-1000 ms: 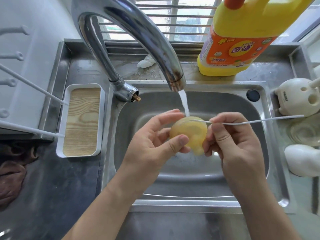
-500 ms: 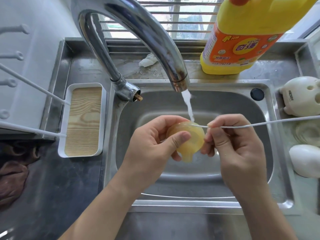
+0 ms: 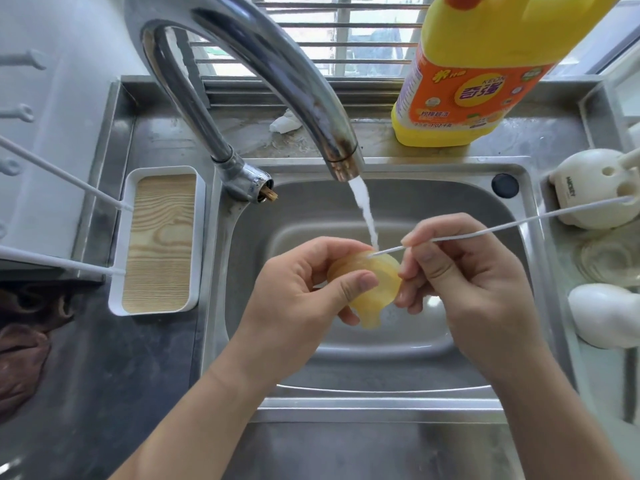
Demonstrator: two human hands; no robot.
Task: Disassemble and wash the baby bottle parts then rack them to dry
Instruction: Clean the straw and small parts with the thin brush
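Yellowish silicone nipple (image 3: pixel 367 289) held over steel sink (image 3: pixel 512 344), under water stream (image 3: pixel 363 216) from chrome faucet (image 3: pixel 277 81). Left hand (image 3: pixel 298 306) grips nipple, thumb across front, fingers curled behind. Right hand (image 3: pixel 464 289) pinches thin white brush stem (image 3: pixel 502 228), tip touching nipple's wide rim. Nipple's narrow end points down. Yellow detergent bottle (image 3: pixel 485 71) on ledge behind sink. White tray with wood-grain insert (image 3: pixel 159 237) left of basin. Cream-coloured holder (image 3: pixel 588 188) on right counter.
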